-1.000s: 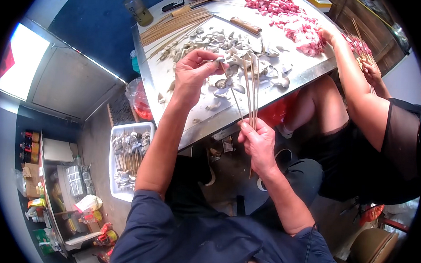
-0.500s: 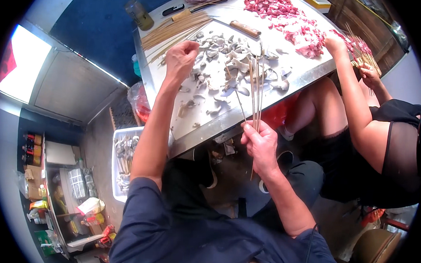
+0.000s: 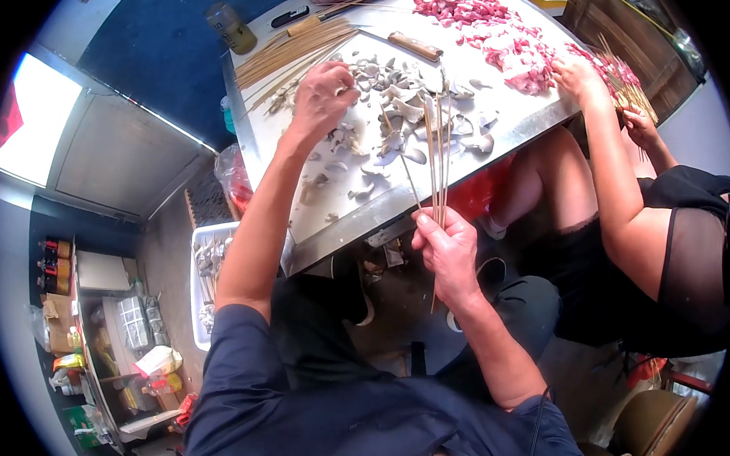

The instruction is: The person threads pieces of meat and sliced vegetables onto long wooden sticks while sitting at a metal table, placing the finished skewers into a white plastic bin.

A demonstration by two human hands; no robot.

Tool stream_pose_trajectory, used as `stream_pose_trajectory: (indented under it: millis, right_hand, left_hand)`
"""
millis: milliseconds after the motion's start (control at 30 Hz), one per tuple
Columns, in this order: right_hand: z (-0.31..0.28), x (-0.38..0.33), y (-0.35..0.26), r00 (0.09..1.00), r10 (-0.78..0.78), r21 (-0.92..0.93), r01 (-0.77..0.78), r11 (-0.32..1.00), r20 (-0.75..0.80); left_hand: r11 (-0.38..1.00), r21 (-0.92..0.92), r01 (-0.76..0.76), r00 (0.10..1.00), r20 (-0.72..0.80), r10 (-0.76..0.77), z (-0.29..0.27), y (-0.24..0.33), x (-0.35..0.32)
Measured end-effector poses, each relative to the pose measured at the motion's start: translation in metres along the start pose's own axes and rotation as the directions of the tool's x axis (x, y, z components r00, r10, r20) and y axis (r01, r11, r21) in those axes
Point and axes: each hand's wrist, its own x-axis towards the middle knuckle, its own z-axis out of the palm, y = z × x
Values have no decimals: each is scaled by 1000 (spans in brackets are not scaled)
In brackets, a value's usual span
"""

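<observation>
Several thin skewers (image 3: 438, 190) stand in a narrow fan from the person's right hand (image 3: 447, 252), just outside the bench (image 3: 348, 231) edge. Since one second ago, the left hand (image 3: 322, 102) has gone away from the tip of the skewer which leans to the left; it is now above the left part of the mushroom pieces (image 3: 407, 109) on the bench. The right hand has kept nearly the same place. It is closed, thumb and fingers pinching the skewers together, and their lower ends come out below. The left forearm reaches up and forward; its hand is palm down, with bent fingers, and one cannot tell whether they pinch a piece. Mushroom pieces show at the leaning skewer, maybe threaded, maybe behind. At right, a co-worker's hand (image 3: 581, 81) touches the red meat (image 3: 515, 59).
</observation>
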Motion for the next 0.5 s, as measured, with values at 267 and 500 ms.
stream_pose_trajectory:
  millis: [267, 500]
  right_hand:
    - [1, -2, 1, 1000, 9, -53, -7, 999, 24]
    - [2, -1, 5, 999, 34, -49, -32, 998, 42]
  left_hand:
    - [743, -540, 396, 901, 72, -428, -16, 47, -34]
    - [644, -639, 421, 879, 114, -462, -12, 71, -52]
